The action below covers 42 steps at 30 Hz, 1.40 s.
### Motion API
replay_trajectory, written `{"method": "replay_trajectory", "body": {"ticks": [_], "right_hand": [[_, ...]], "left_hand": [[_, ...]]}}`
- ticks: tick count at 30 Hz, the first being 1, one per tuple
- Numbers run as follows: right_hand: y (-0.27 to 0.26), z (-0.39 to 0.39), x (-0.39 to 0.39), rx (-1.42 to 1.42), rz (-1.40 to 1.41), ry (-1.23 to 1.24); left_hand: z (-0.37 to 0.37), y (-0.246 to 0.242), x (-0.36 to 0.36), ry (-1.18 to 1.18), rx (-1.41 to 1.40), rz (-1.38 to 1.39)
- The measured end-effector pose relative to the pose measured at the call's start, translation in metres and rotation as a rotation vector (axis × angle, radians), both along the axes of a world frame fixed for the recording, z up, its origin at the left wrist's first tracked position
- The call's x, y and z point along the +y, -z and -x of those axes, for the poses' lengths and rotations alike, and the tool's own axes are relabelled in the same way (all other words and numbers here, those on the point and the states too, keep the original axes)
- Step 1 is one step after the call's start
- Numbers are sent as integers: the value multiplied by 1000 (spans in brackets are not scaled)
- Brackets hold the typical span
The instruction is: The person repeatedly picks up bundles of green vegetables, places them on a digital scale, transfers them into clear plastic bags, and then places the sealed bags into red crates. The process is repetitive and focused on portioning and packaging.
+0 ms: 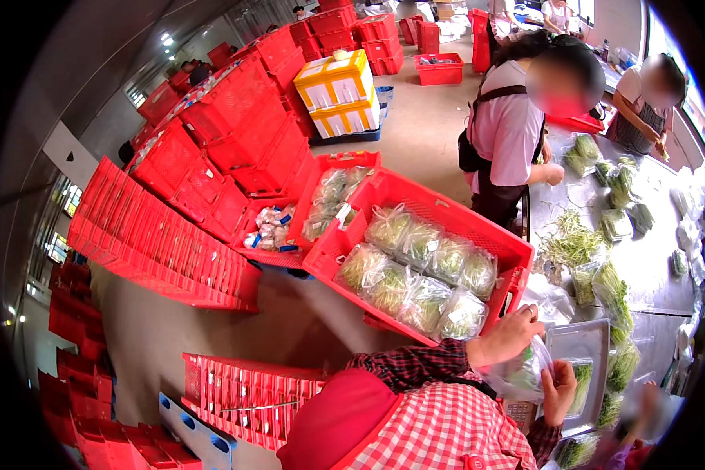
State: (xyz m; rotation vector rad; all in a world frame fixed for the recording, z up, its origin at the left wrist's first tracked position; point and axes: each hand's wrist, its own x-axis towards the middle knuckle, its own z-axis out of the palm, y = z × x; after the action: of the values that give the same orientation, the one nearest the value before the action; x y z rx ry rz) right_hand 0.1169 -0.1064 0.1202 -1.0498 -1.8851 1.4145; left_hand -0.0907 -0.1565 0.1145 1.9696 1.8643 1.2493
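My left hand grips the upper edge of a clear plastic bag with some green matter showing inside. On the bag's other side, my right hand pinches it between thumb and fingers. Beside my right hand lies a grey metal tray holding a packed portion of green shoots. Part of a keypad shows below the bag. Just past my left hand stands a red plastic crate with several bagged bundles of shoots in two rows.
A metal table bears loose shoots and more bagged greens. A co-worker stands at its side, another across it. Stacked red crates and foam boxes stand on the floor. A blurred person's arm shows low right.
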Motion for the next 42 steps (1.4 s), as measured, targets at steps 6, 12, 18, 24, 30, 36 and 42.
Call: {"method": "replay_trajectory", "body": {"ticks": [6,12,18,24,30,36,42], "right_hand": [[15,-25,5,63,26,95],[11,-43,8,1,29,-3],[50,-124,54,-89,-167,213],[123,-222,89,-659,-26,228],[139,-235,96,-595,127,206],[102,-173,110,-427,119,92],[102,-160,116,-401,397,-56]], "left_hand": [[8,6,-8,-10,139,156],[22,9,-10,348,-248,375],[52,23,-15,451,-772,510],[62,60,-23,24,-936,523],[59,72,-30,-41,-870,539],[64,63,-38,-89,-736,322],[71,47,-21,-151,-1158,252]]}}
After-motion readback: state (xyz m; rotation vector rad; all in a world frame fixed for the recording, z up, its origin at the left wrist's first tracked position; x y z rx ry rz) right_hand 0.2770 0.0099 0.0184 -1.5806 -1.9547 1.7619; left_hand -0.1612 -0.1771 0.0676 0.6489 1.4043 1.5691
